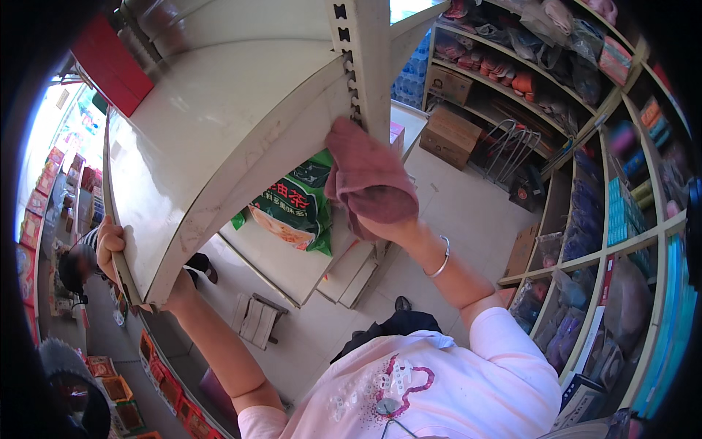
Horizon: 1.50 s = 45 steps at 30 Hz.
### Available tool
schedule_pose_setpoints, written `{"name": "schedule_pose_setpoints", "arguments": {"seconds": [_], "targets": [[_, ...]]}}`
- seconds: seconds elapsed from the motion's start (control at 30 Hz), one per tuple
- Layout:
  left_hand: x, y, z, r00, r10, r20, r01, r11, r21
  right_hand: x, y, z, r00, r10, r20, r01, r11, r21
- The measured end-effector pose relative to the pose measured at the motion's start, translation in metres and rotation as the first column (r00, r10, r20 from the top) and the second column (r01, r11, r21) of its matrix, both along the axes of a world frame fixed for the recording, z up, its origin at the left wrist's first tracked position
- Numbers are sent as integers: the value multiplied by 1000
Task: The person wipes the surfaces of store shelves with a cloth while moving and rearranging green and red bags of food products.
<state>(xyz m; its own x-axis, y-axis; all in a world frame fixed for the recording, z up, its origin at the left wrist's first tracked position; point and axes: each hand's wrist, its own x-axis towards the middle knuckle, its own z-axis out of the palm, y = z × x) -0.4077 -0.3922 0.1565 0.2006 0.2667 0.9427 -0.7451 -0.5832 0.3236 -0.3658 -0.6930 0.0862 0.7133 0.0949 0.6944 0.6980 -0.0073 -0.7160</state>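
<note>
A cream metal shelf spans the upper left, fixed to a slotted upright post. My left hand grips the shelf's near left corner, fingers curled over its edge and the palm hidden beneath. A dusky red cloth covers my right hand almost wholly; the cloth touches the shelf's side edge where it meets the post. Below this shelf, a green printed food bag lies on a lower shelf, partly hidden by the cloth. A red box stands on the upper shelf at its far left.
A folding stool stands on the tiled floor. Cardboard boxes and wooden shelving with bagged goods line the right side. Another person is at the left, near shelves of packaged goods. Red packages are racked at the lower left.
</note>
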Motion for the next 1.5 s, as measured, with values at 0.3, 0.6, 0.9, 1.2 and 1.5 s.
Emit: {"name": "schedule_pose_setpoints", "arguments": {"seconds": [0.3, 0.6, 0.9, 1.2, 1.5], "targets": [[-2, -4, 3, 1000, -3, 20, 2, 998, 59, 26, -18, -20, 963, -90, 254, 122, 986, -114], [3, 7, -3, 996, -45, 73, 40, 997, 69, 27, -18, -12, 919, -205, 338, 271, 950, -158], [12, 16, -12, 995, -6, 99, 0, 998, 58, 23, -14, -18, 993, 54, -101, -48, 997, 60], [12, 38, -16, 998, 18, 67, -28, 988, 151, 7, -21, -26, 999, -34, 8, 35, 970, -243], [15, 51, -26, 991, 125, 38, -128, 986, 104, 23, -17, 8, 965, -178, 194, 262, 728, -634]]}}
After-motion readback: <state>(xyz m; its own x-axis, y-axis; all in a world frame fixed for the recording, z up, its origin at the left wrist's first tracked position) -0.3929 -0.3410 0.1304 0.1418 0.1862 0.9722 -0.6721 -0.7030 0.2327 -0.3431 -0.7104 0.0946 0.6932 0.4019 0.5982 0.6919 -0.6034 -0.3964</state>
